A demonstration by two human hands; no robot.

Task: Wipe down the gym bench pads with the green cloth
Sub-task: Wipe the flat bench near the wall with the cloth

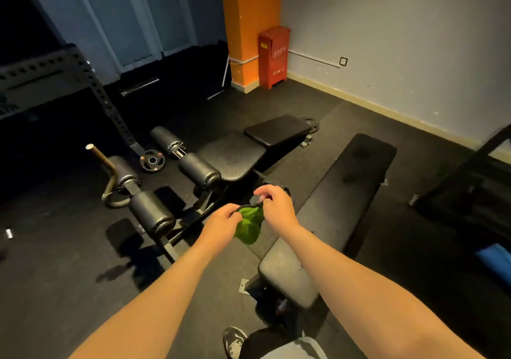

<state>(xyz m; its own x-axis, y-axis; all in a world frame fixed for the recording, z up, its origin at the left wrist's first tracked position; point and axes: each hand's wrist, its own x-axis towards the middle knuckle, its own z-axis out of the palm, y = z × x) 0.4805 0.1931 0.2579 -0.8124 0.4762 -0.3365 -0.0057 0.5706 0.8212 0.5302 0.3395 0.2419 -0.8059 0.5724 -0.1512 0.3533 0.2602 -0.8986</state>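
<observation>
A green cloth point(249, 224) hangs in the air between my hands, bunched and drooping. My left hand point(221, 219) pinches its left top edge, and my right hand point(275, 206) pinches the right top edge. Below and to the right lies a long flat bench with a black pad point(340, 206). Beyond my hands stands an adjustable bench with a black seat pad point(232, 155), a back pad point(278, 130) and several black roller pads point(199, 170). The cloth touches neither bench.
A curl bar point(106, 170) and a small weight plate point(152, 161) lie on the dark rubber floor at left. A perforated rack upright point(110, 104) stands behind them. A red cabinet point(273, 57) and orange pillar are at the far wall. My shoe point(234, 340) is below.
</observation>
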